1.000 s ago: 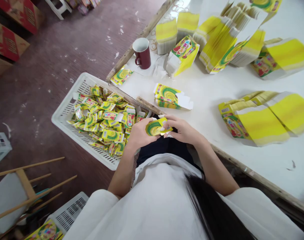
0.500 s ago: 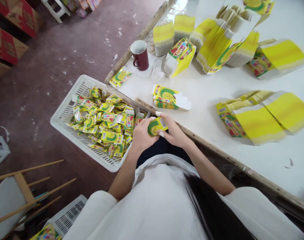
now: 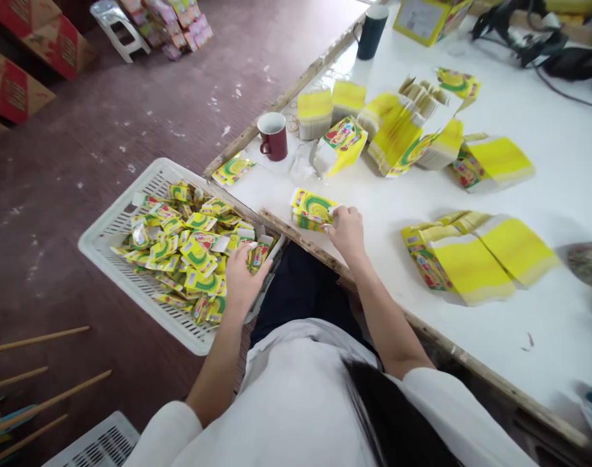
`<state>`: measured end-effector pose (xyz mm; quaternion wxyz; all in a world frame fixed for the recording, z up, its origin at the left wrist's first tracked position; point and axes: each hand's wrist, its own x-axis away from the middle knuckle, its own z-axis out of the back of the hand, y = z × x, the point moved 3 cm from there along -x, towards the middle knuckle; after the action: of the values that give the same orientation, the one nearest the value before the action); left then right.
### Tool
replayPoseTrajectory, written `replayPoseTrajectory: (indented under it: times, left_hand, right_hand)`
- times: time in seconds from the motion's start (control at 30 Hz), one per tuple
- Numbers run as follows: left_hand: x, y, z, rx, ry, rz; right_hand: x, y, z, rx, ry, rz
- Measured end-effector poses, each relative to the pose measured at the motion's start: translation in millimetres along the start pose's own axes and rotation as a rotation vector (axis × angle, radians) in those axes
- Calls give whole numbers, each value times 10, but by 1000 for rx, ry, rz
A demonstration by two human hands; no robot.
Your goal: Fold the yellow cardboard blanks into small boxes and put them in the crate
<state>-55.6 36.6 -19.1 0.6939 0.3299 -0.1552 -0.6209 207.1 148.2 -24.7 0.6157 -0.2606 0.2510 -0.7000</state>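
Observation:
My left hand hovers over or rests on the near side of a white plastic basket, its fingers apart and no carton in its grip. Heaped in that basket are small yellow-and-green candy cartons. On the table, my right hand pinches the right end of a small pile of flattened yellow cartons. Its fingers cover the white end flaps, so I cannot tell how many cartons it grips.
A maroon mug and a flat carton lie near the table's wooden edge. Stacks of folded yellow cartons spread across the white table. Farther back stands a dark mug. A stool is on the floor.
The yellow carton held between both hands has been let go, and another lies atop the basket heap. My left hand moved left over the basket; my right hand moved onto the carton pile.

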Motion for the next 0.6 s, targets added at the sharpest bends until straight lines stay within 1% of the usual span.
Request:
replayPoseTrajectory:
  times: [0.07,0.1,0.17,0.23,0.3,0.33,0.37,0.43,0.47,0.5,0.6]
  left_hand:
    - [21,117,-157,131,-42,-13]
    - [29,161,-239,211,-67,6]
    - [39,228,-415,422,-135,97]
    - [35,292,-583,682,-175,222]
    - [5,383,-696,931,-145,309]
    - [-17,440,-725,1029,-126,333]
    - [-40,501,-738,1106,-121,350]
    - [-91,621,-721,1202,-128,376]
    - [-117,668,-696,1225,-117,388]
    - [-144,699,-663,1238,-81,400]
    - [-210,709,-562,1256,119,415]
  right_hand:
    - [3,9,-4,1,3,3]
    - [10,9,6,0,6,6]
    - [52,-3,36,-5,10,8]
    - [152,-39,59,-10,0,14]
    - [322,-101,34,-78,-62,47]
    - [431,-143,-6,-191,-133,79]
    - [551,-191,-63,-317,-232,112]
    - [796,-284,-197,-529,-436,145]
    - [898,-321,-251,-637,-479,131]
    - [979,-352,-294,-730,-487,108]
    - [1104,-427,-378,-897,-481,72]
